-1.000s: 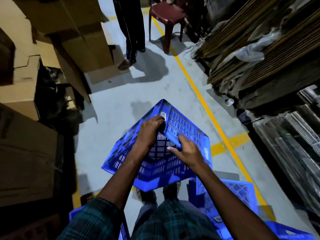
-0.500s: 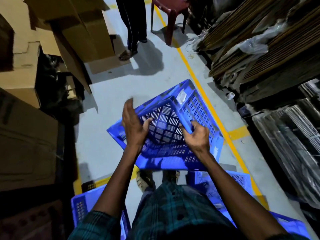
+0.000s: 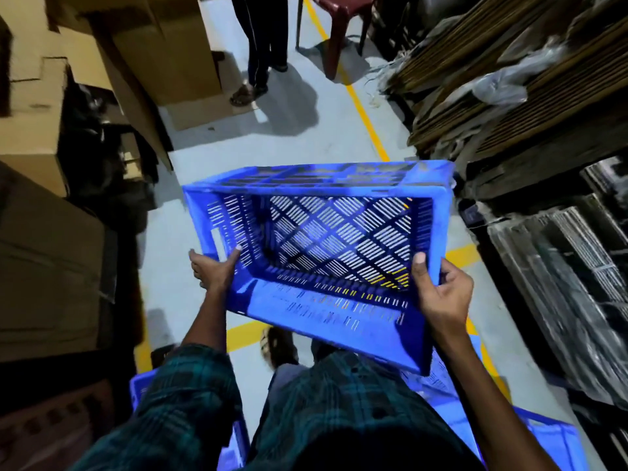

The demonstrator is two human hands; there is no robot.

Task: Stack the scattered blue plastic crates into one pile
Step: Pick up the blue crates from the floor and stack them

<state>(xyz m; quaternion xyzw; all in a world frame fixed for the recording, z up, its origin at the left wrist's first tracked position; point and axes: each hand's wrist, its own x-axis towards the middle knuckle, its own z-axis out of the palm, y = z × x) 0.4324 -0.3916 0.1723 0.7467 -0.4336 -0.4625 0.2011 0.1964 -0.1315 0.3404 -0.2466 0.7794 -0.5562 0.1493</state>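
Observation:
A blue slotted plastic crate [image 3: 326,321] hangs in the air in front of me, its opening tilted toward me so its lattice bottom shows. My left hand [image 3: 214,271] grips the crate's left wall near the handle slot, thumb inside. My right hand [image 3: 441,294] grips the right rim, thumb inside and fingers outside. Another blue crate [image 3: 547,436] lies on the floor at the lower right, partly hidden by my arm. A further blue crate [image 3: 142,389] shows at the lower left, mostly covered by my sleeve.
Cardboard boxes [image 3: 163,45] pile up along the left. Stacked flat cardboard sheets [image 3: 530,96] and metal racks [image 3: 577,283] line the right. A person's legs [image 3: 261,45] and a dark red plastic chair [image 3: 339,22] stand ahead on the grey floor with yellow lines [image 3: 367,120].
The crate has turned from a corner-up tilt to level across, opening toward me. Both hands have shifted to grip its left and right sides, and it has come closer.

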